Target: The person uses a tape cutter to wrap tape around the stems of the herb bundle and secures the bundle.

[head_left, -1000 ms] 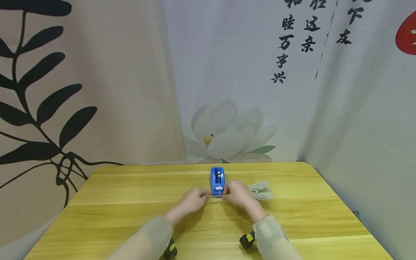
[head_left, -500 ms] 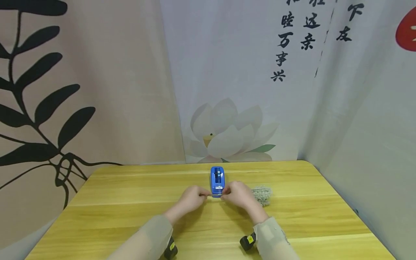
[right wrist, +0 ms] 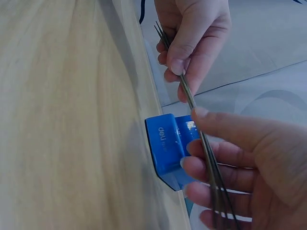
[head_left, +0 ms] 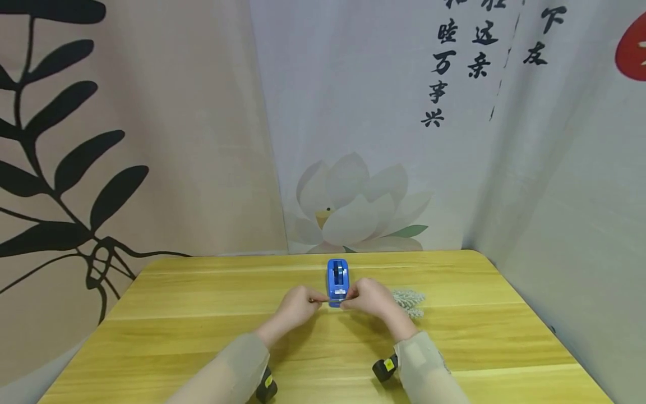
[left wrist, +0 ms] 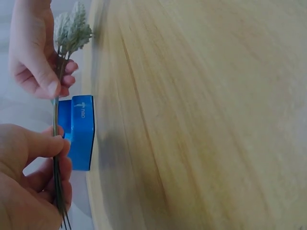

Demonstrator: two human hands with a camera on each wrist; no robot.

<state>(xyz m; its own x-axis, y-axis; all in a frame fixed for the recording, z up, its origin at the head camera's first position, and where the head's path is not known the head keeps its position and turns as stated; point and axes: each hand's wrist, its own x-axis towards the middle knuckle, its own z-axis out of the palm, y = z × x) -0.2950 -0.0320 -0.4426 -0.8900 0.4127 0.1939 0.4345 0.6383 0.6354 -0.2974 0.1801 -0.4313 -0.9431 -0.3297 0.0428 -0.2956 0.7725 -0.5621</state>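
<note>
A thin bunch of dried grass stalks with pale grey-green heads (head_left: 410,302) lies crosswise between the two hands. My left hand (head_left: 295,307) pinches the bare stems (left wrist: 58,184) between thumb and fingers, toward their cut ends. Closer to the heads (left wrist: 72,29), my right hand (head_left: 372,298) holds the same stems with its thumb laid along them, as the right wrist view also shows. Just beyond the stems stands a blue tape dispenser (head_left: 337,275) on the table. Whether tape is wrapped around the stems I cannot tell.
The wooden table (head_left: 202,348) stretches around both forearms. A fabric curtain (head_left: 202,140) hangs behind its far edge, with another fabric wall on the right. Black wrist cameras (head_left: 385,368) sit under the sleeves.
The grass heads bunched together half a second ago and now spread apart again, so the bunch appears turned. Both hands have shifted very slightly; the dispenser stays put.
</note>
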